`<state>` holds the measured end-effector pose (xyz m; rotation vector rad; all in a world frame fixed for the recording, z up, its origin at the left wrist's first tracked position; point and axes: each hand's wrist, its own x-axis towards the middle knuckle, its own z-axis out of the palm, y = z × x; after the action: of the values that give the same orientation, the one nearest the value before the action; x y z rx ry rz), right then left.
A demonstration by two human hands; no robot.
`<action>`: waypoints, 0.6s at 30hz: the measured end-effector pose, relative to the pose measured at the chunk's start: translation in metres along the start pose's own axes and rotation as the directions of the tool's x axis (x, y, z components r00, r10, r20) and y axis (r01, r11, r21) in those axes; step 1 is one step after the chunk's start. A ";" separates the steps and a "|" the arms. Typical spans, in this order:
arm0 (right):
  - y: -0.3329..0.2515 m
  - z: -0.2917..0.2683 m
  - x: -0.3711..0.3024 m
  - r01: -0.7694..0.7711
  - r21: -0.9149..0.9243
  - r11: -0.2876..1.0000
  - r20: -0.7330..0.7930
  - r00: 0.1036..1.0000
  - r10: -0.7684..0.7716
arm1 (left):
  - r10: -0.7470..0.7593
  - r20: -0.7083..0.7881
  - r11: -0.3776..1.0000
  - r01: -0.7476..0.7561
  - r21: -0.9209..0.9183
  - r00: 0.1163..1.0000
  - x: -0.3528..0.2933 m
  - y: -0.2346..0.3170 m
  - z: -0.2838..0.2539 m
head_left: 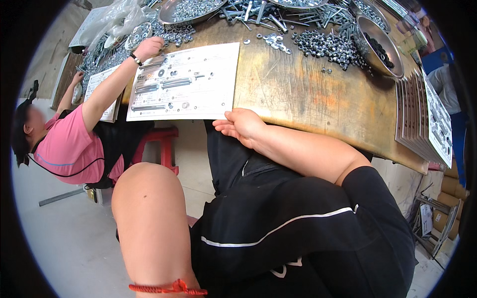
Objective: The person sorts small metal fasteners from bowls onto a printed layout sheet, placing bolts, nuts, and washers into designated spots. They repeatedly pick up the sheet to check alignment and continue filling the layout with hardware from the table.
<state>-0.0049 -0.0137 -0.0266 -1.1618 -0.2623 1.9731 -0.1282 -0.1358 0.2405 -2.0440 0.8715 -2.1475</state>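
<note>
My right hand (241, 125) is at the near right corner of a white card (203, 74) that juts over the table's front edge. The thumb rests on the corner, with the fingers bent just below the edge. Bolts, washers and nuts show on the card; I cannot tell whether they are real or pictured. My bent left forearm (151, 223) wears a red braided bracelet (169, 288) near the lower edge, and the left hand is out of the picture. A co-worker's hand (149, 48) is over loose hardware beyond the card's far left corner.
Dark nuts (328, 47) lie heaped on the worn wooden table (288, 94), with several bolts (258, 12) behind. A metal bowl (392, 54) holds black parts. Several cards (432, 119) stand at the right edge. A co-worker in pink (74, 141) sits left, by a red stool (166, 149).
</note>
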 end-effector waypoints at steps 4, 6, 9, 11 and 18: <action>-0.006 -0.017 -0.028 0.019 0.090 0.996 -0.072 0.997 -0.013 | 0.162 -0.115 0.876 -0.089 0.474 0.980 -0.018 -0.017 -0.048; 0.000 -0.020 -0.048 0.002 0.063 0.998 -0.044 0.999 0.000 | 0.169 -0.361 0.928 -0.024 0.372 0.917 -0.027 -0.044 -0.030; 0.002 -0.061 -0.080 0.020 0.036 0.999 -0.035 0.999 -0.018 | -0.212 -0.248 0.886 0.293 0.361 0.945 -0.085 -0.062 -0.038; 0.002 -0.096 -0.100 0.035 0.017 0.999 -0.066 0.997 -0.034 | -0.539 -0.114 0.631 0.490 0.601 0.834 -0.149 -0.069 -0.060; 0.010 -0.182 -0.191 0.023 -0.032 0.999 -0.175 0.984 -0.028 | -0.871 -0.407 -0.487 0.599 0.635 -0.277 -0.293 -0.021 -0.147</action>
<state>0.1827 -0.1983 -0.0115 -1.3363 -0.2142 1.8363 -0.2222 0.0542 -0.0107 -2.4055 -2.3897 -1.2329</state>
